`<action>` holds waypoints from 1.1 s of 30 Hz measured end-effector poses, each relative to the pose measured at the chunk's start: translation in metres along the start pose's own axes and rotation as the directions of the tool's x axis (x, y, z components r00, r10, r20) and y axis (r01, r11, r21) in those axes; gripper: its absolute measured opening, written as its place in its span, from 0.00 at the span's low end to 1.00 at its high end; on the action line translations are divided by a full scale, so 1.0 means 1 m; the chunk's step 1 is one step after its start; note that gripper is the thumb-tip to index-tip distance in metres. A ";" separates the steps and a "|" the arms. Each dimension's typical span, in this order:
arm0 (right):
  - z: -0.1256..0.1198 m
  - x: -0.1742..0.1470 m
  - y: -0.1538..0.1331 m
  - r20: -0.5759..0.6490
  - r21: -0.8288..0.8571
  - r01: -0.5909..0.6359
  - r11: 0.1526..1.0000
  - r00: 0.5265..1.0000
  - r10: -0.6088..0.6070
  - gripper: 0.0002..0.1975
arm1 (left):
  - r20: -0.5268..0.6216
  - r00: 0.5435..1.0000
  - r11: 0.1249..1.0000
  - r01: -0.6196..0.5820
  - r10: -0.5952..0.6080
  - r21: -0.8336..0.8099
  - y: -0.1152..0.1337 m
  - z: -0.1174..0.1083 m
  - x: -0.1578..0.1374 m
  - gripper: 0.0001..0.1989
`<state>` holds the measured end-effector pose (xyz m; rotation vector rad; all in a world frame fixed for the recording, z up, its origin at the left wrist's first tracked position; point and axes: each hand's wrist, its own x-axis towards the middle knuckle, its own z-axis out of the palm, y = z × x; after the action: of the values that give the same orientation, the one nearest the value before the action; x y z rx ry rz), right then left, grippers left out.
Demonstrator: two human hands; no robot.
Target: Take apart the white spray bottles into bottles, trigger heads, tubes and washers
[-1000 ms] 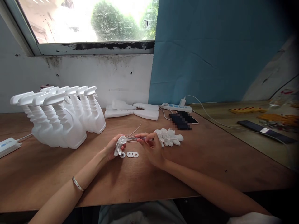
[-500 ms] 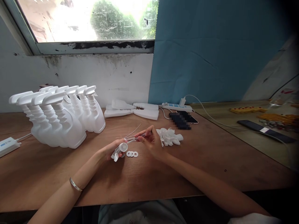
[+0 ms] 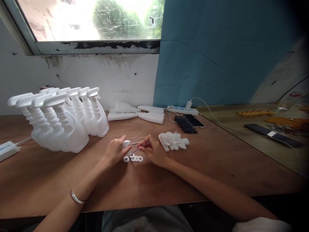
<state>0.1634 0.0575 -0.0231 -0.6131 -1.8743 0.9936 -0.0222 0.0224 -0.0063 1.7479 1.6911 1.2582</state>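
Observation:
A white trigger spray head [image 3: 126, 144] is held in the closed fingers of my left hand [image 3: 115, 151], low over the table. My right hand [image 3: 154, 152] faces it from the right, thumb and fingers pinched on a thin, straight, greyish stick-like piece [image 3: 135, 151]. That piece slants down left toward a white ring washer [image 3: 132, 155]; I cannot tell whether it touches. Another washer [image 3: 126, 159] lies below my left hand, and several overlapping washers [image 3: 140, 159] lie just right of it. Thin pale tubes [image 3: 138, 135] lie behind and between my hands.
White spray bottles [image 3: 72, 132] stand in rows at left. Several bottles [image 3: 151, 115] lie flat by the wall. Spray heads [image 3: 173, 141] are piled right of my right hand. Phones [image 3: 193, 120], a power strip [image 3: 183, 110] and its cable lie behind. Another strip [image 3: 8, 151] is far left.
My left hand has turned over, back upward, tipping the spray head. My right hand has come slightly down and left with the thin piece. More washers now show beneath my left hand.

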 end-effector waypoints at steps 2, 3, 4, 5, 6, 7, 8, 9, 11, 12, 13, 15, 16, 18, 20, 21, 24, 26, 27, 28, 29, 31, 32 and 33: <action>0.000 0.000 0.002 -0.045 0.029 -0.018 0.999 0.999 0.019 0.13 | -0.017 1.000 0.999 -0.019 0.020 0.027 0.003 -0.001 0.001 0.13; 0.000 0.001 0.003 -0.072 0.064 -0.036 0.997 0.997 0.041 0.13 | -0.005 1.000 1.000 0.009 -0.009 -0.006 0.003 -0.002 0.002 0.12; 0.000 0.001 0.005 -0.095 0.104 -0.061 0.993 0.993 0.071 0.14 | 0.011 0.998 0.996 0.056 -0.055 -0.067 0.003 -0.003 0.004 0.13; 0.000 0.002 0.007 -0.108 0.142 -0.089 0.986 0.989 0.104 0.14 | 0.028 0.993 0.983 0.116 -0.113 -0.146 0.002 -0.004 0.006 0.13; 0.001 0.003 0.009 -0.107 0.169 -0.119 0.978 0.985 0.139 0.15 | 0.045 0.983 0.956 0.181 -0.176 -0.232 0.001 -0.005 0.007 0.14; 0.001 0.003 0.012 -0.097 0.178 -0.151 0.972 0.981 0.170 0.16 | 0.067 0.968 0.915 0.249 -0.241 -0.318 0.000 -0.007 0.009 0.15; 0.001 0.003 0.014 -0.086 0.165 -0.178 0.970 0.977 0.194 0.16 | 0.103 0.949 0.862 0.314 -0.298 -0.399 -0.001 -0.008 0.011 0.16; 0.002 0.003 0.017 -0.075 0.134 -0.199 0.971 0.975 0.210 0.16 | 0.152 0.927 0.801 0.374 -0.344 -0.467 -0.001 -0.009 0.012 0.17; 0.004 0.003 0.020 -0.068 0.028 -0.207 0.978 0.976 0.209 0.16 | 0.263 0.883 0.684 0.467 -0.388 -0.560 -0.001 -0.009 0.013 0.19; 0.005 0.002 0.022 -0.064 -0.032 -0.198 0.980 0.979 0.195 0.16 | 0.319 0.864 0.637 0.502 -0.388 -0.585 -0.001 -0.009 0.013 0.20; 0.006 0.002 0.022 -0.054 -0.085 -0.184 0.979 0.982 0.180 0.15 | 0.368 0.849 0.601 0.529 -0.380 -0.600 0.000 -0.008 0.013 0.21; 0.008 0.000 0.022 -0.021 -0.151 -0.158 0.976 0.987 0.157 0.13 | 0.431 0.822 0.567 0.568 -0.371 -0.596 0.001 -0.004 0.012 0.22; 0.008 -0.001 0.021 -0.009 -0.164 -0.149 0.975 0.989 0.149 0.11 | 0.448 0.811 0.564 0.585 -0.377 -0.583 0.001 -0.001 0.010 0.22; 0.009 -0.002 0.017 -0.004 -0.189 -0.121 0.975 0.993 0.122 0.08 | 0.453 0.797 0.577 0.603 -0.399 -0.551 0.001 0.003 0.008 0.21; 0.008 -0.004 0.011 -0.012 -0.230 -0.039 0.972 0.999 0.037 0.08 | 0.438 0.802 0.602 0.596 -0.407 -0.532 -0.001 0.007 0.005 0.21; 0.007 -0.005 0.007 -0.007 -0.245 0.024 0.969 1.000 -0.026 0.10 | 0.433 0.811 0.617 0.582 -0.393 -0.529 -0.002 0.009 0.005 0.21; 0.008 -0.009 -0.001 0.045 -0.244 0.218 0.945 0.976 -0.214 0.17 | 0.433 0.844 0.673 0.521 -0.315 -0.526 -0.004 0.011 0.002 0.24; 0.009 -0.011 -0.003 0.083 -0.230 0.290 0.929 0.957 -0.278 0.23 | 0.455 0.848 0.698 0.500 -0.272 -0.513 -0.004 0.013 0.001 0.25; 0.010 -0.011 -0.003 0.097 -0.224 0.298 0.928 0.954 -0.283 0.25 | 0.467 0.845 0.706 0.496 -0.259 -0.506 -0.004 0.014 0.000 0.26; 0.011 -0.011 -0.003 0.102 -0.223 0.292 0.930 0.956 -0.275 0.25 | 0.478 0.842 0.712 0.495 -0.250 -0.499 -0.004 0.015 0.000 0.26; 0.012 -0.011 -0.002 0.097 -0.225 0.271 0.936 0.962 -0.255 0.22 | 0.489 0.837 0.716 0.495 -0.243 -0.492 -0.004 0.016 -0.001 0.25; 0.012 -0.010 -0.001 0.051 -0.246 0.196 0.949 0.981 -0.190 0.14 | 0.508 0.831 0.715 0.496 -0.226 -0.493 -0.005 0.019 -0.002 0.25; 0.011 -0.009 -0.001 0.014 -0.260 0.154 0.953 0.988 -0.156 0.10 | 0.519 0.827 0.709 0.497 -0.214 -0.500 -0.005 0.020 -0.002 0.25; 0.010 -0.008 -0.001 -0.026 -0.268 0.116 0.956 0.992 -0.127 0.08 | 0.531 0.823 0.698 0.502 -0.203 -0.511 -0.005 0.020 -0.002 0.25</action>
<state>0.1580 0.0475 -0.0286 -0.6611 -1.9980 0.6483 -0.0085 0.0276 -0.0214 1.0918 1.0808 0.9829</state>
